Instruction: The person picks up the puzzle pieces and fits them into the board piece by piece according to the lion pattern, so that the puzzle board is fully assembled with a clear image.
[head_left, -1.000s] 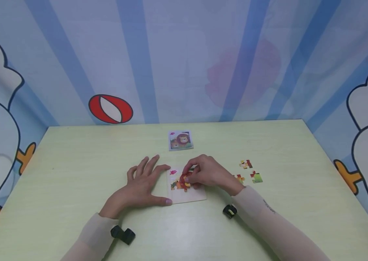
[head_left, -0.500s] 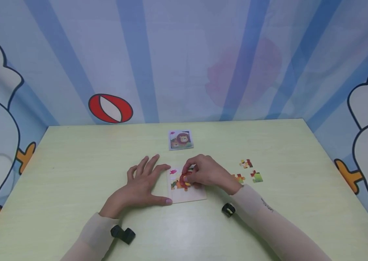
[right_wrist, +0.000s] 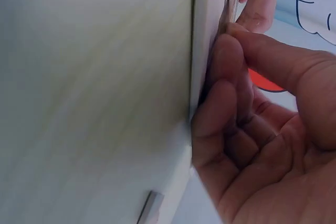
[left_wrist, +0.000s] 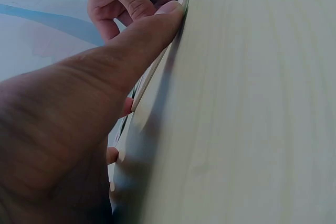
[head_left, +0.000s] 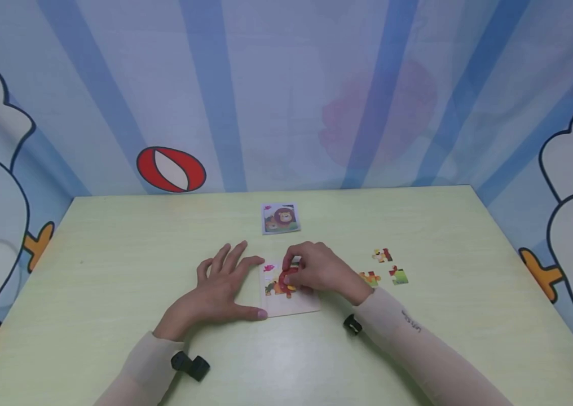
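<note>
A pale square puzzle board (head_left: 291,307) lies mid-table, with joined pieces showing orange, green and a pink flower. My right hand (head_left: 319,268) is over its right part, thumb and forefinger pinching a reddish-brown puzzle piece (head_left: 283,276) against the board; the hand covers the board's upper right. In the right wrist view, the other fingers of that hand (right_wrist: 252,124) curl beside the board's edge. With fingers spread, my left hand (head_left: 220,293) lies at the board's left side, its thumb touching the lower left corner and its forefinger by the upper left one.
Behind the board lies a small picture card (head_left: 280,219) of lions. To the right are three loose puzzle pieces: a yellow-and-brown one (head_left: 382,255), a green one (head_left: 398,275) and an orange one (head_left: 369,278). A printed curtain (head_left: 286,101) rises behind the table.
My right wrist has shifted slightly left, while the fingertips stay at the reddish-brown puzzle piece. The left hand keeps its place at the board.
</note>
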The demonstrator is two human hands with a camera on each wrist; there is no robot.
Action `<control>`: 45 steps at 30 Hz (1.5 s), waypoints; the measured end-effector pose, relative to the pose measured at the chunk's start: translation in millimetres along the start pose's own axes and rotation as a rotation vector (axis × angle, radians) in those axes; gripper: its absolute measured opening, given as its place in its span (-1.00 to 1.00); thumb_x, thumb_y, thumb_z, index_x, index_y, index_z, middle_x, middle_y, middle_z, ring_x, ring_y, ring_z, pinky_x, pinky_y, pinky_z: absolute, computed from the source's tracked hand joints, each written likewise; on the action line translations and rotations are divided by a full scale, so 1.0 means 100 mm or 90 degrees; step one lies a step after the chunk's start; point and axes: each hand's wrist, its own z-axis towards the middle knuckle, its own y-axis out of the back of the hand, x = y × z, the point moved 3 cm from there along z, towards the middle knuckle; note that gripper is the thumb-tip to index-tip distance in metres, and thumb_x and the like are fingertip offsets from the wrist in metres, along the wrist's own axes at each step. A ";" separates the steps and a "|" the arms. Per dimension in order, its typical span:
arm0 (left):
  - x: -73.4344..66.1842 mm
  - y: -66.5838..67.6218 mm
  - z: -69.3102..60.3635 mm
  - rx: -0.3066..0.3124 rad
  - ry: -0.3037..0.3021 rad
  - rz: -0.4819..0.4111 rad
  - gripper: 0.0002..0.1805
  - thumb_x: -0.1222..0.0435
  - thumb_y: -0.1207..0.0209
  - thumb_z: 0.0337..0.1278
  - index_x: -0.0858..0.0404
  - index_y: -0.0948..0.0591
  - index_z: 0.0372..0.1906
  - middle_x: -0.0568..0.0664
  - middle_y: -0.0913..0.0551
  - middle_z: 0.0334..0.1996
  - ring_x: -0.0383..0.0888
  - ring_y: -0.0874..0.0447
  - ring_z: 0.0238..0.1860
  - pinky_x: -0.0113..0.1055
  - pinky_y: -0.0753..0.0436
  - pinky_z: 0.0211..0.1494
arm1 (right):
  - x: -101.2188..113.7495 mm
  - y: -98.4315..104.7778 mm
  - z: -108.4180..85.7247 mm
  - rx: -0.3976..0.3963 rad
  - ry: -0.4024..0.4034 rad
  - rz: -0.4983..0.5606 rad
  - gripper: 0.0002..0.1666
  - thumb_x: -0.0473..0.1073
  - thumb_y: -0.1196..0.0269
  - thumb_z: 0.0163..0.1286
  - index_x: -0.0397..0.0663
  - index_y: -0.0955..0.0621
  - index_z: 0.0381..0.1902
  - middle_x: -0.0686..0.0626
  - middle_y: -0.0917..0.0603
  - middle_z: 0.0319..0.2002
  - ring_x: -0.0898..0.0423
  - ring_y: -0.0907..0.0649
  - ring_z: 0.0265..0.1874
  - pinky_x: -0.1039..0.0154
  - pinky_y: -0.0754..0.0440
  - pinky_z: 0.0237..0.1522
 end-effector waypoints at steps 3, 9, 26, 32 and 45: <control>0.01 0.00 0.00 -0.004 -0.004 -0.001 0.14 -0.36 -0.49 -0.05 -0.12 -0.28 0.63 0.13 0.15 0.80 0.35 0.32 0.77 0.51 0.11 0.59 | 0.02 -0.01 0.01 -0.007 -0.002 -0.024 -0.83 -0.12 -0.52 0.39 0.06 -0.72 -0.17 0.03 -0.63 -0.58 0.12 -0.57 -0.60 0.30 -0.50 -0.48; 0.03 -0.01 -0.02 -0.016 -0.014 -0.010 0.15 -0.38 -0.49 -0.07 -0.11 -0.29 0.62 0.18 0.12 0.79 0.38 0.31 0.76 0.51 0.12 0.57 | 0.02 -0.01 0.03 -0.007 -0.006 -0.032 -0.82 -0.10 -0.52 0.38 0.05 -0.72 -0.15 0.02 -0.66 -0.53 0.12 -0.55 -0.58 0.30 -0.48 -0.48; 0.03 -0.01 -0.04 -0.035 -0.028 -0.026 0.15 -0.48 -0.44 -0.12 -0.14 -0.32 0.59 0.16 0.08 0.78 0.40 0.26 0.74 0.55 0.10 0.53 | -0.09 0.12 -0.11 -0.050 0.044 0.034 -0.78 -0.06 -0.51 0.41 0.03 -0.75 -0.07 0.04 -0.68 -0.58 0.17 -0.58 -0.58 0.29 -0.51 -0.44; 0.02 0.01 -0.04 -0.023 -0.018 -0.018 0.14 -0.41 -0.48 -0.09 -0.11 -0.31 0.60 0.18 0.10 0.78 0.40 0.27 0.74 0.55 0.10 0.55 | -0.16 0.24 -0.18 -0.050 0.053 0.066 -0.75 -0.05 -0.49 0.42 0.01 -0.75 -0.03 -0.02 -0.80 -0.48 0.12 -0.69 -0.53 0.23 -0.58 -0.37; 0.00 0.01 -0.01 -0.009 -0.005 -0.010 0.13 -0.34 -0.51 -0.05 -0.11 -0.29 0.62 0.15 0.13 0.79 0.35 0.30 0.77 0.52 0.09 0.59 | -0.37 0.51 -0.41 -0.062 0.033 0.050 -0.72 -0.07 -0.41 0.50 -0.03 -0.73 0.08 -0.08 -0.84 -0.33 0.01 -0.77 -0.43 0.15 -0.66 -0.34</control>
